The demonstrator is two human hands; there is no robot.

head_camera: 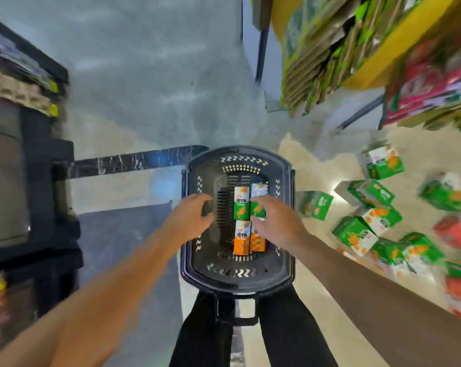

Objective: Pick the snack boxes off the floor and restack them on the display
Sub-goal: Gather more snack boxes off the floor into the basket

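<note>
A black plastic shopping basket [237,280] stands on the floor in front of my legs. Inside it lie several snack boxes, one green and white [242,202] and one orange and white [242,241]. My right hand [274,221] reaches into the basket and its fingers curl round a green box [258,209] on the right side. My left hand [189,215] hovers over the basket's left half with fingers loosely curled, holding nothing. More green boxes [367,193] lie scattered on the floor to the right.
Red boxes [455,231] lie among the green ones at far right. A display with stacked green and red cartons [330,56] rises at upper right. A dark shelf unit [25,160] stands at left. A brown ledge [398,313] runs under my right forearm.
</note>
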